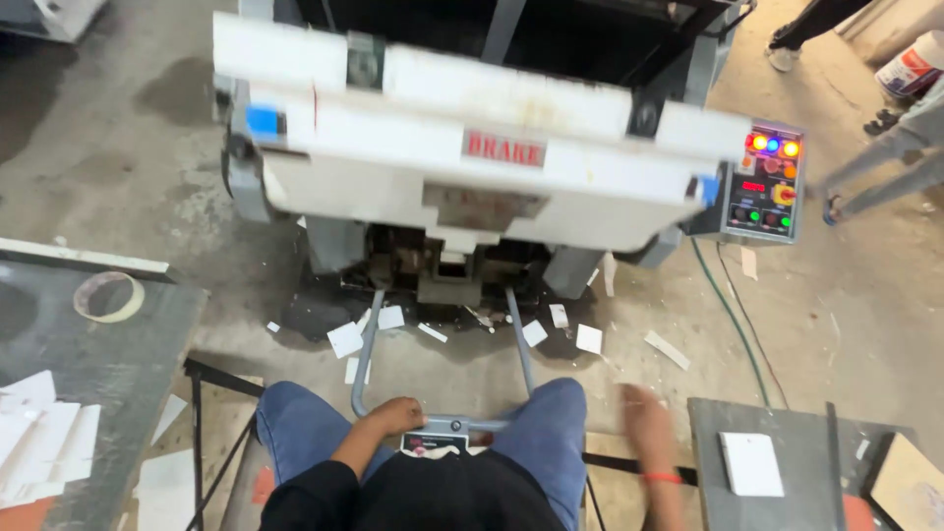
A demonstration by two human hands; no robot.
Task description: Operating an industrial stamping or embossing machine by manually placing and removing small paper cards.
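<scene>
I sit facing a large white press machine [472, 147]. My left hand [393, 417] rests closed over the grey metal bar [442, 425] that loops out from the machine's base to my knees. My right hand [644, 418] is blurred, held in the air beside my right knee, fingers loosely apart and holding nothing. It hangs near the left edge of a grey side table [787, 492] that bears a white card [751, 463].
A control panel [764, 183] with lit coloured buttons sits at the machine's right end. White paper scraps [344, 339] litter the concrete floor. A left table [88, 364] holds a tape roll [108, 296] and white cards [44, 442]. Another person's legs [811, 25] stand at the top right.
</scene>
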